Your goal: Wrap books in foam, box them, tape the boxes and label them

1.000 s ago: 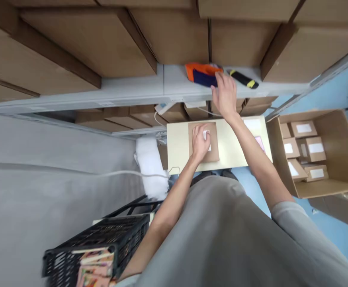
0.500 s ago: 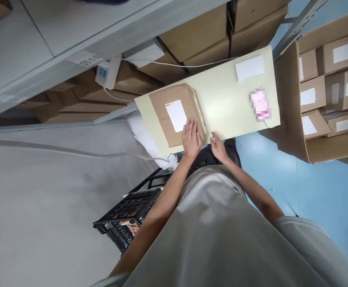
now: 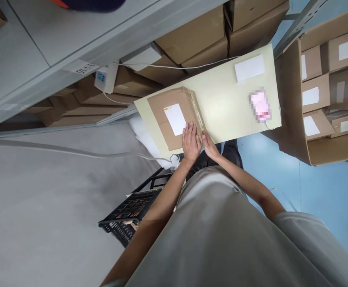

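A closed cardboard box [image 3: 160, 115] with a white label [image 3: 175, 119] on its top lies on the pale yellow board [image 3: 221, 107]. My left hand [image 3: 191, 142] rests flat on the box top, fingers stretched out over the label's lower right corner. Against the taped right side of the box lies my right hand [image 3: 210, 148], its fingers straight and close to the near corner. Neither hand is wrapped around anything. Further right on the board are a white sheet [image 3: 249, 68] and a blurred-out pink item [image 3: 260, 105].
To the right, a large open carton [image 3: 290, 99] holds several smaller labelled boxes. Behind the board stands a grey shelf [image 3: 102, 52] with cartons under it and a power strip [image 3: 105, 76]. A black crate [image 3: 129, 215] is at lower left; a grey cable [image 3: 72, 149] hangs across the left.
My right hand has moved left from beside the box to touch its right side. My left hand stays flat on top. The box appears slightly shifted toward me.
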`<action>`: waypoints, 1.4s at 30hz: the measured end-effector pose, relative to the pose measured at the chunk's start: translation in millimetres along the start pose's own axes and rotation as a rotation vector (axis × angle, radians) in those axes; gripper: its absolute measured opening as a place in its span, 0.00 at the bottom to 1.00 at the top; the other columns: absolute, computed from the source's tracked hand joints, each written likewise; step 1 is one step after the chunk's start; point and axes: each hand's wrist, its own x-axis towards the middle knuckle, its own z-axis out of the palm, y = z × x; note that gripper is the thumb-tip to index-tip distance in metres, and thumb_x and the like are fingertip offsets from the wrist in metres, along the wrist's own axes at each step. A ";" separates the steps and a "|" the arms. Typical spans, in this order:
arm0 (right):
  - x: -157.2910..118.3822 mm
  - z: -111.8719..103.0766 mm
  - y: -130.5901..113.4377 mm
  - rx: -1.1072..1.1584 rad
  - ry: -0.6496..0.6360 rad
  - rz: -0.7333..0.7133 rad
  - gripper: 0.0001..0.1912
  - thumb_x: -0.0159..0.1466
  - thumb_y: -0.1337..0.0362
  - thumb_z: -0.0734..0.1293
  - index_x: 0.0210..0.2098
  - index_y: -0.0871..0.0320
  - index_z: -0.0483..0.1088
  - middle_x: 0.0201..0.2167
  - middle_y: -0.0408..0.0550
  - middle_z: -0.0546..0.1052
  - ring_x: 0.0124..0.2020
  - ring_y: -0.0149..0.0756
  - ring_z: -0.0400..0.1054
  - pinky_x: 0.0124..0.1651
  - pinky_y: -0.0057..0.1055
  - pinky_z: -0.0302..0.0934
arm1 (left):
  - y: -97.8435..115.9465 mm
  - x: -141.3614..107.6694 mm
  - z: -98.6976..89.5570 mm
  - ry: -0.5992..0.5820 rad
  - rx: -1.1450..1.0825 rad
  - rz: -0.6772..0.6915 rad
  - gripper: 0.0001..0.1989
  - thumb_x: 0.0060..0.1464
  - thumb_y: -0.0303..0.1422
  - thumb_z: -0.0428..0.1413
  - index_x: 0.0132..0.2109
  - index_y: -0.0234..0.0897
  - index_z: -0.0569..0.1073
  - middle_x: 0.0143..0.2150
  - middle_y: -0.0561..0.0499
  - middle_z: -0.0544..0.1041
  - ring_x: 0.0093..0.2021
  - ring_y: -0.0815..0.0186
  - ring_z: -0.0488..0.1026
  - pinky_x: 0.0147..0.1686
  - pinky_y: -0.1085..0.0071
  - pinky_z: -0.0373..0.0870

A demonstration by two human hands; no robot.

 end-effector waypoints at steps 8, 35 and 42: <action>9.8 -7.5 -5.8 0.029 -0.050 0.002 0.59 0.73 0.22 0.51 0.84 0.60 0.57 0.86 0.52 0.54 0.88 0.43 0.43 0.90 0.42 0.31 | 5.9 -0.2 0.2 0.040 0.058 0.067 0.30 0.78 0.42 0.41 0.76 0.33 0.70 0.79 0.34 0.70 0.86 0.52 0.56 0.86 0.43 0.47; -39.7 -95.4 -141.6 -0.218 0.360 -0.291 0.40 0.71 0.33 0.67 0.70 0.55 0.75 0.67 0.56 0.82 0.66 0.58 0.79 0.69 0.55 0.74 | 9.6 101.9 -134.3 0.316 -0.144 -0.223 0.19 0.68 0.50 0.61 0.51 0.39 0.80 0.39 0.44 0.72 0.56 0.44 0.77 0.72 0.42 0.71; -8.6 -105.2 -160.8 -0.580 0.490 -0.264 0.24 0.73 0.40 0.67 0.49 0.54 0.79 0.49 0.58 0.88 0.54 0.57 0.82 0.64 0.52 0.73 | -1.5 58.3 -66.4 0.378 -0.286 -0.458 0.26 0.58 0.50 0.71 0.48 0.43 0.66 0.53 0.36 0.73 0.63 0.38 0.74 0.71 0.39 0.71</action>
